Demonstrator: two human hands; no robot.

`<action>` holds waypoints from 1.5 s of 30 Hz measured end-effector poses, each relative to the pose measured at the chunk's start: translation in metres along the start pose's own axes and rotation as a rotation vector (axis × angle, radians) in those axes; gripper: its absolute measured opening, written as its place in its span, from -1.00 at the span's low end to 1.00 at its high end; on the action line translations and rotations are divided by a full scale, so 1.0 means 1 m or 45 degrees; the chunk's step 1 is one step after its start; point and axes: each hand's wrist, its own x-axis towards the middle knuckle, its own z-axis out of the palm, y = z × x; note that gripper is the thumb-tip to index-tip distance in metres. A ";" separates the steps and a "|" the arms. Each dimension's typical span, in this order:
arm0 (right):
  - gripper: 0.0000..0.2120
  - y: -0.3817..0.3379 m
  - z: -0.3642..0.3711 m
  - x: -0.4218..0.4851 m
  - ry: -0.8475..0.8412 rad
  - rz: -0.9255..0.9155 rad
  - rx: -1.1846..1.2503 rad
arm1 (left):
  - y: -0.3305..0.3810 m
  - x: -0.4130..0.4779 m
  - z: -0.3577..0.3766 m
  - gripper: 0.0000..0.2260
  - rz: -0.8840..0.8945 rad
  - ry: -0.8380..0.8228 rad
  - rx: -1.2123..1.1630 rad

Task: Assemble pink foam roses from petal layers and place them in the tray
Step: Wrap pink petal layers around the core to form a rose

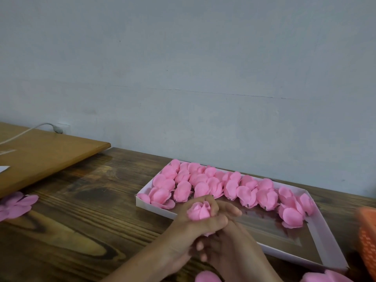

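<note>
A light wooden board with a white cable overlaps the dark table; orange basket at right.

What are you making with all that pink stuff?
A person is putting together a pink foam rose. The left hand grips the rose, and the right hand is tucked against it; how it holds is hidden. Behind them, a white tray on the wooden table already holds rows of finished roses, with its near part bare. Loose petal layers lie at the left edge.
</note>
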 end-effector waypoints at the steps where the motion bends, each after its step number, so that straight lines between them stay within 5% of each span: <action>1: -0.93 0.002 -0.001 0.000 0.032 -0.024 0.047 | -0.001 0.001 0.000 -0.73 0.027 0.027 0.001; 4: -0.59 0.000 -0.001 -0.003 0.022 -0.063 -0.002 | -0.001 0.002 -0.002 -0.77 0.084 0.070 0.031; 7: -0.56 -0.003 -0.007 -0.012 -0.087 -0.195 -0.190 | 0.003 0.001 -0.005 -0.87 0.093 -0.028 0.012; 11: -0.49 -0.005 -0.012 -0.019 0.228 -0.698 -1.074 | 0.001 0.003 -0.003 -0.87 0.073 0.113 0.084; 15: -0.53 -0.018 -0.018 -0.020 0.470 -1.002 -1.472 | -0.001 0.005 -0.005 -0.89 0.185 0.246 0.208; 18: -0.61 -0.027 -0.020 -0.018 0.557 -1.103 -1.504 | 0.000 0.006 -0.008 -0.86 0.306 0.285 0.358; 25: -0.79 -0.039 -0.021 -0.016 0.377 -1.032 -1.601 | -0.008 0.008 -0.012 -0.74 0.366 0.297 0.511; 38: -0.69 -0.041 -0.021 -0.015 0.276 -0.990 -1.640 | -0.011 0.003 -0.009 -0.53 0.395 0.212 0.588; 45: -0.82 -0.040 -0.019 -0.016 0.245 -1.010 -1.436 | -0.014 0.004 -0.010 -0.53 0.448 0.226 0.608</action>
